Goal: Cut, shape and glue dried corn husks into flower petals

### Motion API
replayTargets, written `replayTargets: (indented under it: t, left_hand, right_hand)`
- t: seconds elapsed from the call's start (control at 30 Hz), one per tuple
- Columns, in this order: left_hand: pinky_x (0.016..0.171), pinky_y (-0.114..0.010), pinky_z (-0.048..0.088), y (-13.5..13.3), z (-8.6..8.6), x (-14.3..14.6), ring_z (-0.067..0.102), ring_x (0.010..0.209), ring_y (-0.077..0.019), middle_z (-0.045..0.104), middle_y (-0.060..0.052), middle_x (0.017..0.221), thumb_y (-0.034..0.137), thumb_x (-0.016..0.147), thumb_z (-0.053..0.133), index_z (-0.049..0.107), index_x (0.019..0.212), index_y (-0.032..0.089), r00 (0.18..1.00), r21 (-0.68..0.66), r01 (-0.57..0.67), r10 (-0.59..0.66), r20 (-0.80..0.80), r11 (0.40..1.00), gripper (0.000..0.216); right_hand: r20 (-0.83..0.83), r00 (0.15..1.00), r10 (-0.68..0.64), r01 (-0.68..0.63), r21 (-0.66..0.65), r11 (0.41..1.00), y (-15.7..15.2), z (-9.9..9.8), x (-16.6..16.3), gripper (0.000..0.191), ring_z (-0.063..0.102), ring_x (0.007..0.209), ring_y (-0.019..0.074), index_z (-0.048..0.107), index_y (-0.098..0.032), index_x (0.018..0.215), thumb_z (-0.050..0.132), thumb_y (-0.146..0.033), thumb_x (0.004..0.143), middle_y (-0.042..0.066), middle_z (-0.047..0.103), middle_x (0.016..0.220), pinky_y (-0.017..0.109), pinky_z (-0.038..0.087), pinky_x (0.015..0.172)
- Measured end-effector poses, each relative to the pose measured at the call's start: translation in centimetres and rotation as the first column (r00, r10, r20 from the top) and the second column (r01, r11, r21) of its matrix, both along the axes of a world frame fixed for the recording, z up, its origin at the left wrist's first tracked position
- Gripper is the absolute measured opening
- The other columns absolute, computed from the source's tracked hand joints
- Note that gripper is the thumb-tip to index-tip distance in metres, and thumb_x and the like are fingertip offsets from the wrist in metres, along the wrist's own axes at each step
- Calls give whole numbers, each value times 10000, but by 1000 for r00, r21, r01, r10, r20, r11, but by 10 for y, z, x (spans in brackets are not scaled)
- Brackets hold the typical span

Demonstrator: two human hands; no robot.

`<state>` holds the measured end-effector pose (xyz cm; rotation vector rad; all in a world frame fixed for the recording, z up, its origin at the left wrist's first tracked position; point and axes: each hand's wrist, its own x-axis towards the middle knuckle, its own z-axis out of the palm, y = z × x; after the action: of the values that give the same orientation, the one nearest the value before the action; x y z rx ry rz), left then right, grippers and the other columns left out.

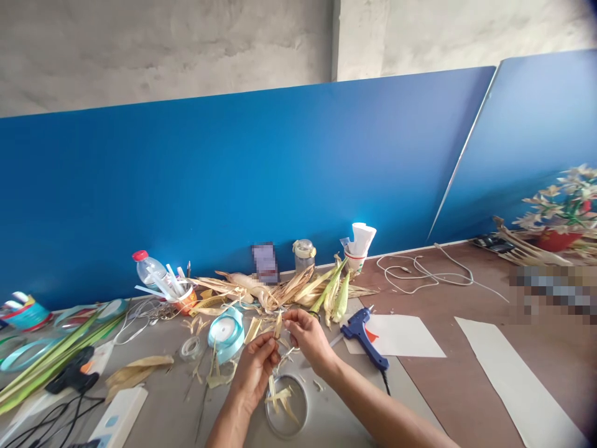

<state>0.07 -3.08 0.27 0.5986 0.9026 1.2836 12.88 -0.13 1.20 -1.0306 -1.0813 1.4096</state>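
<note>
My left hand (pixel 256 367) is closed, its thumb and fingers pinching the lower end of a small dry corn husk piece (pixel 278 325). At the upper part of that husk, my right hand (pixel 308 336) is closed in a pinch too. Just below them on the table lies a round, clear-looking ring or dish (pixel 305 404) with husk scraps (pixel 282 396) in it. A roll of light blue ribbon (pixel 226 330) sits left of my hands. Beyond them spreads a pile of dry corn husks (pixel 298 287), some still green. To the right, a blue glue gun (pixel 361 339) rests partly on white paper (pixel 405 336).
Along the blue partition (pixel 261 168) stand a red-capped bottle (pixel 148 267), a cup of white sticks (pixel 186 300), a jar (pixel 304 255) and a paper cup (pixel 355 258). A power strip (pixel 119 417) and black glue gun (pixel 74 370) lie left. A white cable (pixel 420 274) coils right.
</note>
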Motion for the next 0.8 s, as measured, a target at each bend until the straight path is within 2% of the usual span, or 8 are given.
replayTargets:
  t: [0.1,0.2,0.3,0.4,0.47,0.63,0.73,0.8]
  left_hand:
    - [457,-183,394,3,0,-5,473,451,-56,581,1,553,191,524,785,657,706,108,997,15,-79,79,-25,997,237]
    - [468,-188,403,5,-1,-10,475,462,-55,597,3,581,181,528,777,652,726,115,992,23,-126,127,-21,992,243]
    - [492,-185,409,5,-2,-12,482,476,-51,606,2,598,191,546,771,652,741,115,994,35,-109,109,-16,993,241]
    - [513,-185,417,4,-2,-12,493,493,-54,610,2,613,207,558,770,654,758,120,995,28,-91,92,-27,995,247]
    - [515,-186,416,4,-2,-12,491,496,-54,615,2,625,218,551,775,655,753,124,995,24,-95,96,-35,995,253]
    - [529,-182,402,4,-2,-12,479,502,-51,595,21,608,229,577,762,661,749,133,996,41,-69,71,-45,997,221]
    - [526,-185,388,4,-2,-13,465,497,-53,562,36,578,246,594,751,661,748,138,998,65,-41,45,-52,997,209]
    - [522,-191,381,4,-3,-13,460,496,-58,550,38,573,258,597,748,661,750,137,998,75,-34,38,-58,997,214]
  right_hand:
    - [185,983,-17,8,49,999,5,-4,7,175,361,430,63,566,-138,796,493,-237,672,-45,494,562,192,281,427]
    - [476,878,46,-128,141,982,6,-1,17,149,454,532,93,616,-141,739,498,-181,657,-20,556,602,193,334,499]
    - [710,684,167,-369,139,919,3,9,28,181,535,630,116,659,-159,732,495,-146,655,2,636,681,187,366,558]
    - [866,426,263,-550,17,835,-2,19,35,250,582,670,130,691,-169,777,467,-128,671,23,688,749,183,378,576]
    - [913,311,263,-581,-36,813,-5,24,37,267,598,687,144,702,-170,794,467,-125,674,39,703,776,190,378,576]
    - [945,151,289,-647,-127,752,-18,28,26,245,611,653,156,710,-206,776,508,-139,654,26,704,734,189,350,498]
    - [977,31,210,-664,-137,735,-24,23,18,255,627,679,187,708,-217,806,508,-147,665,46,703,787,208,360,488]
    - [984,0,177,-671,-132,729,-26,19,14,271,637,697,202,703,-226,843,526,-146,654,54,699,838,220,391,508]
